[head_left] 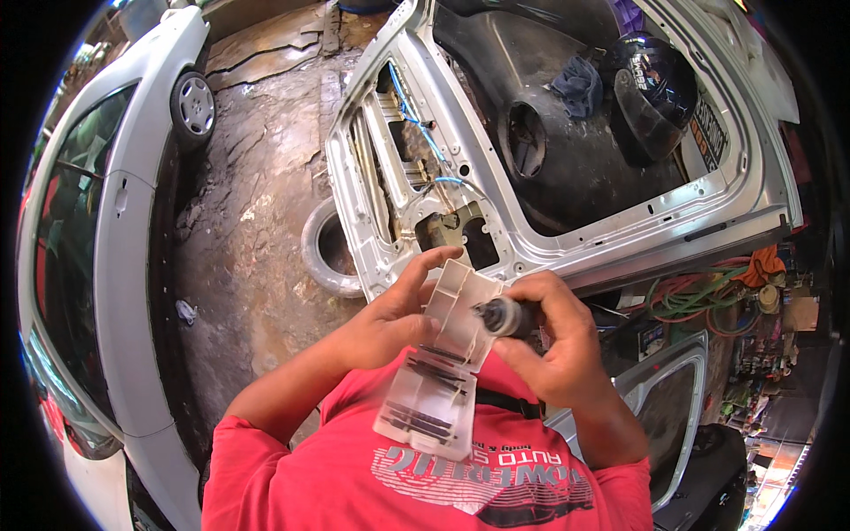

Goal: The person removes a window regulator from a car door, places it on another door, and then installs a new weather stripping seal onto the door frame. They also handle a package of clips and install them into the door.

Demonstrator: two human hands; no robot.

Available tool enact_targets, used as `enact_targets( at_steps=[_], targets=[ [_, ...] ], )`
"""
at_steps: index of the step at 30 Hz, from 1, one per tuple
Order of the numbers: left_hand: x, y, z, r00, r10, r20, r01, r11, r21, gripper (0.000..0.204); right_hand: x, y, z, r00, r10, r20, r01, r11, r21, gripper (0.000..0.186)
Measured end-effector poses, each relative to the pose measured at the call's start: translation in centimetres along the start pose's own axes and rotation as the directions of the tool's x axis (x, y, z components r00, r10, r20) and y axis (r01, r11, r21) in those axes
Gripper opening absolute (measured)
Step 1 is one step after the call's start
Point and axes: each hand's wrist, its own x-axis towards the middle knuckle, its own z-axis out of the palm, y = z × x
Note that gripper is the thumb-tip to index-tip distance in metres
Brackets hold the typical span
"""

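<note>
My left hand (398, 311) grips an open clear plastic compartment case (462, 299) along its left side, in front of my chest. Thin dark rods that look like drill bits (423, 414) lie in the lower half of the case; the upper half shows divided compartments. Closed around a short black cylindrical tool (503, 317), my right hand (560, 341) is just right of the case. A pale ring circles the tool's front, with a small dark tip pointing left over the case. The tool's back end is hidden by my fingers.
A silver car door (549, 248) without its inner trim lies beyond my hands, with a black helmet (655, 88) past it. A grey tyre (323, 257) rests on the floor. A pale car (133, 221) stands left; coiled hoses (691, 296) lie right, near another door frame (695, 389).
</note>
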Motion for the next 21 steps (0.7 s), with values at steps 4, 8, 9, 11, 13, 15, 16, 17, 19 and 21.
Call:
enact_targets(
  at_steps=[4, 8, 9, 11, 13, 15, 16, 17, 19, 21],
  targets=[
    [0.2, 0.0, 0.1, 0.998, -0.060, -0.034, 0.061, 0.997, 0.053, 0.077, -0.9, 1.2, -0.3, 0.989, 0.139, -0.047, -0.110, 0.912, 0.396, 0.041],
    [0.5, -0.1, 0.1, 1.000, -0.013, -0.020, 0.018, 0.958, 0.286, 0.069, -0.2, 1.3, -1.4, 0.992, 0.108, -0.066, -0.085, 0.954, 0.287, 0.038],
    [0.6, -0.2, 0.3, 1.000, 0.017, -0.020, -0.011, 0.967, 0.256, 0.068, -0.3, 1.6, -1.6, 0.993, 0.091, -0.070, -0.072, 0.968, 0.240, 0.038],
    [0.7, -0.4, 0.5, 0.997, 0.070, -0.033, -0.062, 0.978, 0.201, 0.065, 0.1, 2.2, -1.6, 0.998, 0.036, -0.045, -0.031, 0.993, 0.110, 0.040],
    [0.8, -0.5, 0.3, 0.991, 0.137, 0.008, -0.130, 0.920, 0.369, 0.059, 0.7, 1.5, -1.4, 0.996, -0.087, 0.026, 0.089, 0.993, -0.072, 0.041],
    [0.8, -0.5, 0.4, 0.994, 0.107, 0.012, -0.105, 0.952, 0.286, 0.051, 0.8, 0.9, -1.1, 0.985, -0.148, 0.088, 0.159, 0.977, -0.139, 0.046],
    [0.5, -0.3, 0.8, 0.999, 0.041, -0.009, -0.039, 0.992, 0.118, 0.046, 0.9, 0.9, -1.0, 0.978, -0.184, 0.095, 0.196, 0.970, -0.144, 0.046],
    [0.4, -0.2, 1.0, 0.999, -0.030, -0.021, 0.029, 0.998, -0.055, 0.042, 1.0, 1.0, -0.9, 0.970, -0.219, 0.103, 0.233, 0.961, -0.149, 0.047],
    [0.8, -0.6, 1.1, 0.996, 0.065, -0.055, -0.065, 0.998, 0.013, 0.036, 1.3, 0.7, -0.6, 0.957, -0.273, 0.094, 0.284, 0.949, -0.138, 0.049],
    [1.1, -1.0, 1.2, 0.980, 0.189, -0.057, -0.184, 0.979, 0.092, 0.029, 1.7, 0.2, -0.4, 0.950, -0.295, 0.096, 0.308, 0.938, -0.158, 0.048]
  ],
)
